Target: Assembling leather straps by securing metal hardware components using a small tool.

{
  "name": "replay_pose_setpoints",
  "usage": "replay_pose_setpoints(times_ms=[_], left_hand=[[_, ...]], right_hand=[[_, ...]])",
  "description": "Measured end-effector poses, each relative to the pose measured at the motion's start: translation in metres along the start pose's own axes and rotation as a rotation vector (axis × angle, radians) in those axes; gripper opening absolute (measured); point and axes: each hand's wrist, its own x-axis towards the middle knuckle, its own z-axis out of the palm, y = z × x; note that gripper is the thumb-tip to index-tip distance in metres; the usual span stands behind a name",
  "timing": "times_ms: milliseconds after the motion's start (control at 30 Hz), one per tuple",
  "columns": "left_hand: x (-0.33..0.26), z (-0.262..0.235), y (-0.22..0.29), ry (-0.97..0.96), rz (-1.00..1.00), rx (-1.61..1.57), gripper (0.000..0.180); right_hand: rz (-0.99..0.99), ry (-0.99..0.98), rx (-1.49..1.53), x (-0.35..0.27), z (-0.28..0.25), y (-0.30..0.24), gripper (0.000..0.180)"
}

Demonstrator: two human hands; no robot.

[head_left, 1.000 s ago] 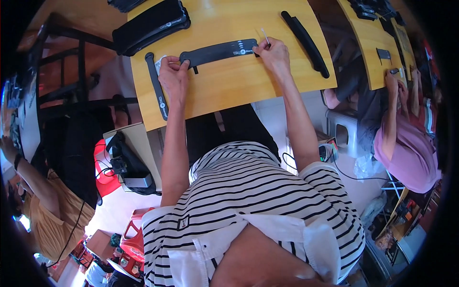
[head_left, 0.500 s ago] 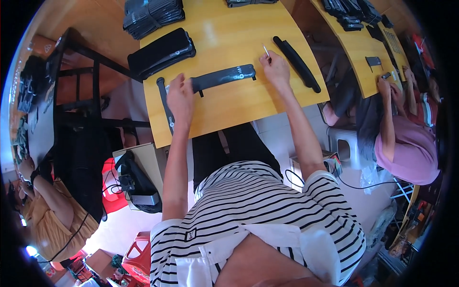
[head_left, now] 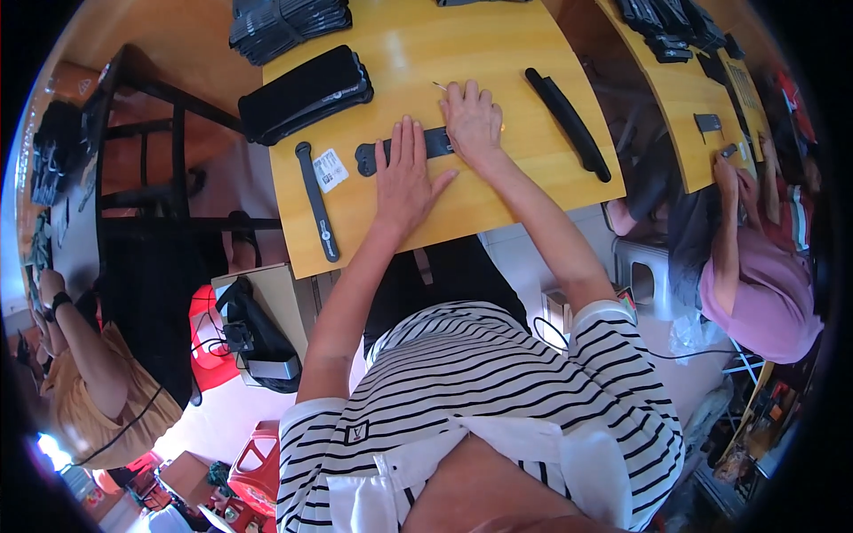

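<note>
A dark strap (head_left: 362, 160) with a rounded, holed end lies across the yellow table beneath both hands; its middle is partly hidden. My left hand (head_left: 405, 182) rests flat on it, fingers stretched out and thumb apart. Over the strap's right part bends my right hand (head_left: 474, 123), its fingers curled around a thin, pale pointed tool (head_left: 438, 86) whose tip pokes out on the left. Beside the left hand are a white printed label (head_left: 330, 171) and a narrow dark strap (head_left: 318, 202) lying lengthwise.
A stack of black straps (head_left: 306, 93) sits at the table's left, with a bundled pile (head_left: 289, 27) behind. A long black folded strip (head_left: 569, 124) lies near the right edge. Co-workers sit on both sides, one in a pink shirt (head_left: 755, 293) at another table (head_left: 675, 133).
My left hand has moved right and come down flat on the strap, uncovering the white label. My right hand has moved left onto the strap, still holding the thin tool.
</note>
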Motion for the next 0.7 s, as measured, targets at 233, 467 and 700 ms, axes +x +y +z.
replay_pose_setpoints(times_ms=[233, 467, 700], left_hand=[[0.001, 0.003, -0.007, 0.007, -0.007, -0.03, 0.082], [-0.031, -0.018, -0.033, -0.013, -0.265, 0.078, 0.08], [-0.089, -0.078, -0.072, 0.315, -0.44, -0.081, 0.066]], right_hand=[[0.011, -0.061, -0.027, 0.003, 0.004, 0.0, 0.022], [0.017, -0.068, 0.015, 0.002, 0.002, 0.003, 0.024], [0.204, -0.057, 0.314, 0.0, -0.025, 0.025, 0.028]])
